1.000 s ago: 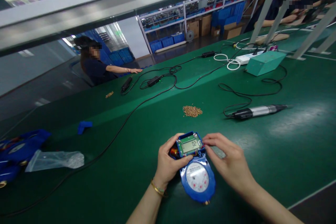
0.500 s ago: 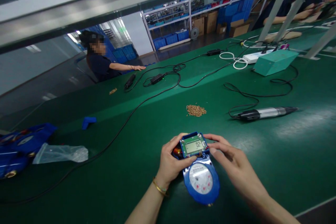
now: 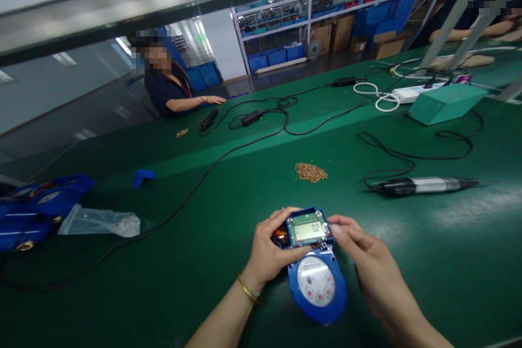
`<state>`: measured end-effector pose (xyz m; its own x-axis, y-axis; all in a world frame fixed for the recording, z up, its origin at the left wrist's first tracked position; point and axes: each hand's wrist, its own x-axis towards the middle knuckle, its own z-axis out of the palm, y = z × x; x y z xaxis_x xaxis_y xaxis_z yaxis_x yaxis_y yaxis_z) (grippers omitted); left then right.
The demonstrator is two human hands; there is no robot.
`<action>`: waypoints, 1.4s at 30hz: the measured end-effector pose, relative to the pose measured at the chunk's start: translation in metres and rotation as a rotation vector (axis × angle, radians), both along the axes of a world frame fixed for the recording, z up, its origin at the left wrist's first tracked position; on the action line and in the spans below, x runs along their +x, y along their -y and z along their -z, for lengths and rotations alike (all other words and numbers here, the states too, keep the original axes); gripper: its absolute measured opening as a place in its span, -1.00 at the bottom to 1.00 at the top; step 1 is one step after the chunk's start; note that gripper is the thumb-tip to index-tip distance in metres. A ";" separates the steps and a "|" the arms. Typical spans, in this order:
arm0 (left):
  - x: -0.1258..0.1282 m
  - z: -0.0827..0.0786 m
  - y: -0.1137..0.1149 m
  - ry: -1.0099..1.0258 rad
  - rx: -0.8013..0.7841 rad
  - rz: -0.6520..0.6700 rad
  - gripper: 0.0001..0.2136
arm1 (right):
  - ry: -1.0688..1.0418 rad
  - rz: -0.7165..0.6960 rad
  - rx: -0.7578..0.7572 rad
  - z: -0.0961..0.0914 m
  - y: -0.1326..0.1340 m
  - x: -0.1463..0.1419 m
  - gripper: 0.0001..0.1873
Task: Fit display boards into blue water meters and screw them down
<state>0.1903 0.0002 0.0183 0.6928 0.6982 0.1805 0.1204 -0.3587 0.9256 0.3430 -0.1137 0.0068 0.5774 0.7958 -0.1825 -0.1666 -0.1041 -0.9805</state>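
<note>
Against green bench [image 3: 228,206], the meter [image 3: 317,283], long axis running far to near, sits between left hand [image 3: 269,250], clasping its far end, and right hand [image 3: 375,258], fingertips narrowed at its right edge, grip unclear.

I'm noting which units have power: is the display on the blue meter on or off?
On. The display on the blue meter shows dark digits, apparently 0.2, while the left hand grips the casing.
</note>
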 end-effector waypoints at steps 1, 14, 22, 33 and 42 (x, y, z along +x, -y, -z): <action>0.000 0.000 0.000 0.000 0.004 0.006 -0.51 | 0.035 0.004 -0.007 0.000 0.000 0.001 -0.47; -0.001 -0.001 0.000 -0.010 0.002 0.020 -0.50 | 0.288 -0.020 0.011 -0.018 0.003 0.003 -0.56; 0.001 0.001 0.003 0.005 0.007 0.002 -0.47 | 0.460 0.023 0.042 -0.012 0.010 -0.006 -0.72; -0.003 0.003 -0.001 0.045 -0.105 0.032 -0.41 | 0.796 0.088 0.155 -0.002 0.016 -0.019 -0.77; -0.010 -0.002 -0.008 0.010 -0.080 0.132 -0.40 | 0.779 0.082 0.116 0.002 0.018 -0.021 -0.75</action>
